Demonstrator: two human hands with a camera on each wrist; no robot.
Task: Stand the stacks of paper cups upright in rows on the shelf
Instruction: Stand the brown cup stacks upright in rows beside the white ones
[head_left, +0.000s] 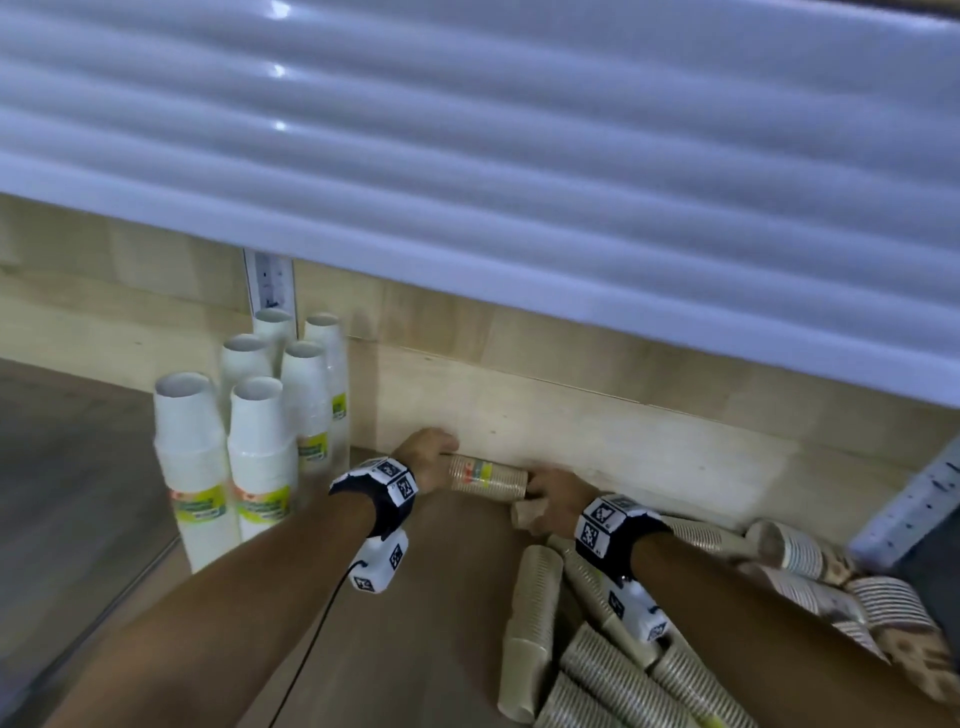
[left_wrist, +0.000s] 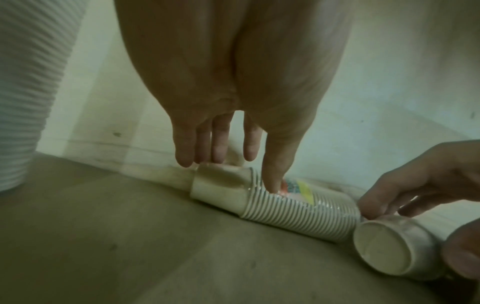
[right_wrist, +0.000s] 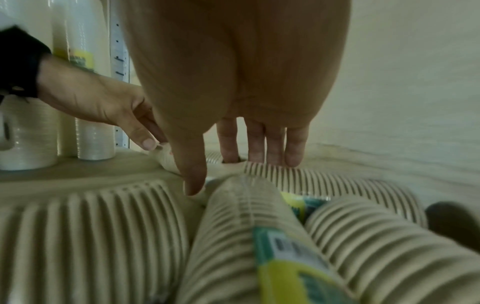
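We are reaching into a low wooden shelf (head_left: 426, 597), its brown board running back to a pale plywood back wall (head_left: 623, 431). Above it a white ribbed shutter (head_left: 519, 156) is hanging across the whole upper view, blurred and glossy with light spots.

A short sleeve of brown paper cups (head_left: 485, 475) is lying on its side against the foot of the back wall, a bright label on its wrap. Our left hand (head_left: 423, 457) is resting at the sleeve's left end, fingers nearly straight and touching the end cup, thumb pressing on the ribbed side by the label; nothing is curling round it. Our right hand (head_left: 558, 493) is meeting the sleeve's right end, and we cannot tell whether its fingers are gripping or only touching. A separate cup end (left_wrist: 389, 248) is lying just beside that end, under the right hand.

Left of the sleeve, six white cup stacks (head_left: 254, 447) are standing upright in two rows, near a perforated white upright (head_left: 270, 280). Right of the sleeve and nearer to us, a heap of fallen brown sleeves (head_left: 597, 665) is sprawling across the board, with patterned sleeves (head_left: 831, 582) beyond them beside another white upright (head_left: 914, 509).
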